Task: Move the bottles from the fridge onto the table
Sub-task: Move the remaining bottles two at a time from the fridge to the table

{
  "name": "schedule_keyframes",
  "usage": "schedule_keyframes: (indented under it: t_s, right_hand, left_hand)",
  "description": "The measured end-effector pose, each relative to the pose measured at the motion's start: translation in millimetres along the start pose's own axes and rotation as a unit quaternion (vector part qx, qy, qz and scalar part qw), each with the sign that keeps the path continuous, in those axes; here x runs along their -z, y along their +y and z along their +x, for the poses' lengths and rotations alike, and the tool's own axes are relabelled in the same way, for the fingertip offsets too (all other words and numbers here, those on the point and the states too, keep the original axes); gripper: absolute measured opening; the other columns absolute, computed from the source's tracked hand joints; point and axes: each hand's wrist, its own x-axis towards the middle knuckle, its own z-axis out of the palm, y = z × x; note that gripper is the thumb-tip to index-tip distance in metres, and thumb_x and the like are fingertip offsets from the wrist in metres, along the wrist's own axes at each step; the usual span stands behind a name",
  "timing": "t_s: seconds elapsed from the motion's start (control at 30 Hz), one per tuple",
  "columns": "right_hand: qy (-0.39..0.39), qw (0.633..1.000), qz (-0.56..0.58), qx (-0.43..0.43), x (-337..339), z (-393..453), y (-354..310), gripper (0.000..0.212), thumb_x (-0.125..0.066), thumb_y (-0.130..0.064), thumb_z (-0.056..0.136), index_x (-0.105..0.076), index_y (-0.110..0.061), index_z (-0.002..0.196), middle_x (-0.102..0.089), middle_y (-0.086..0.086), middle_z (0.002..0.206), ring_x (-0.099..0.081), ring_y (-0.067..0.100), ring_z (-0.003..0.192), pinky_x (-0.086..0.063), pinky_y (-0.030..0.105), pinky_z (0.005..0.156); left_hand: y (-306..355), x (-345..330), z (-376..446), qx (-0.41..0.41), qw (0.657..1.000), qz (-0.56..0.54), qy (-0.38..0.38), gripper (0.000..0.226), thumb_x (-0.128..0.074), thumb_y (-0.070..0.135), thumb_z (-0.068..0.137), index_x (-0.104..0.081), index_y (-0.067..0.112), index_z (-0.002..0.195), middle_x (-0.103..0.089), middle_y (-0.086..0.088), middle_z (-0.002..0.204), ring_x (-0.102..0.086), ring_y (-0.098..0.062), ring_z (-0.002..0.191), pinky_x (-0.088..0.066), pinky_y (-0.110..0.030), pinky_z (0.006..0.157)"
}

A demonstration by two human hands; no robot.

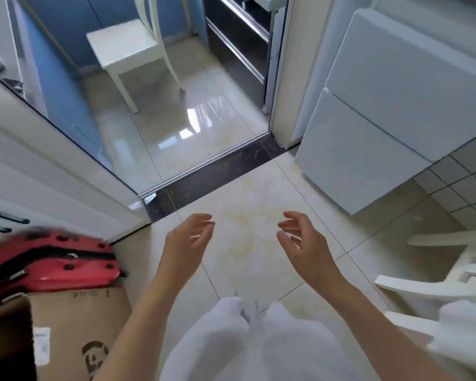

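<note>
Beside the closed white fridge [390, 105], a person holds left hand [188, 239] and right hand [300, 240] out empty, fingers spread, seemingly ready to fetch bottles.

Glossy cream floor tiles [248, 215] with yellowish mottling, dark brown marbled threshold strip [220, 171], pale grey-white fridge [382, 111], white chair [127, 50], blue wall [66, 86], red case [50, 259] with black trim, brown cardboard box [77, 334] with dark print, white trousers [245, 345].
</note>
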Motion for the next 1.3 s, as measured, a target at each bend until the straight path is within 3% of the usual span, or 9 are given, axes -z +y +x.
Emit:
schedule_keyframes:
  t_s: [0.17,0.5,0.73,1.0,1.1,1.3]
  right_hand:
    - [0.066,0.997,0.023,-0.041,-2,35,-17,0.035,-0.055,-0.021,0.094,-0.047,-0.020,0.128,-0.061,-0.005,0.116,-0.057,0.010,0.111,-0.047,0.032,0.101]
    - [0.187,0.977,0.069,-0.082,38,124,-24,0.033,-0.056,-0.020,0.094,-0.050,-0.023,0.126,-0.062,-0.009,0.112,-0.057,0.003,0.111,-0.046,0.030,0.103]
    - [0.247,0.964,0.070,-0.073,113,214,-38,0.033,-0.056,-0.024,0.093,-0.048,-0.025,0.126,-0.061,-0.011,0.114,-0.056,0.007,0.114,-0.045,0.029,0.101]
    - [0.313,0.944,0.079,-0.060,197,288,-58,0.034,-0.057,-0.021,0.093,-0.048,-0.024,0.126,-0.061,-0.008,0.113,-0.055,0.010,0.117,-0.044,0.037,0.104]
    - [0.349,0.933,0.071,-0.047,230,314,-68,0.034,-0.057,-0.020,0.093,-0.049,-0.023,0.125,-0.061,-0.005,0.115,-0.056,0.011,0.116,-0.045,0.037,0.104]
    - [0.421,0.906,0.041,-0.015,297,363,-84,0.036,-0.057,-0.022,0.093,-0.048,-0.020,0.128,-0.061,-0.003,0.118,-0.056,0.012,0.117,-0.046,0.034,0.103]
  left_hand:
    - [20,2,77,-0.048,0.997,0.003,-0.063,0.015,-0.061,0.017,0.093,-0.067,0.023,0.105,-0.073,0.015,0.093,-0.066,0.006,0.087,-0.047,-0.006,0.073]
    - [85,-59,202,-0.125,0.976,0.030,-0.175,0.020,-0.061,0.017,0.093,-0.065,0.029,0.108,-0.069,0.022,0.095,-0.063,0.012,0.088,-0.048,-0.007,0.076]
    - [171,-112,299,-0.172,0.962,0.009,-0.211,0.020,-0.060,0.013,0.093,-0.067,0.024,0.109,-0.071,0.018,0.095,-0.065,0.008,0.089,-0.045,-0.003,0.074]
    - [261,-170,380,-0.227,0.945,-0.006,-0.237,0.018,-0.060,0.015,0.092,-0.068,0.020,0.108,-0.070,0.020,0.091,-0.065,0.008,0.087,-0.045,-0.003,0.074]
    - [304,-193,408,-0.246,0.933,-0.019,-0.261,0.017,-0.060,0.017,0.093,-0.068,0.023,0.108,-0.072,0.015,0.095,-0.067,-0.001,0.092,-0.048,-0.009,0.079]
    - [388,-239,458,-0.303,0.909,-0.046,-0.282,0.015,-0.059,0.014,0.094,-0.065,0.021,0.106,-0.071,0.015,0.093,-0.066,-0.001,0.089,-0.045,-0.005,0.074]
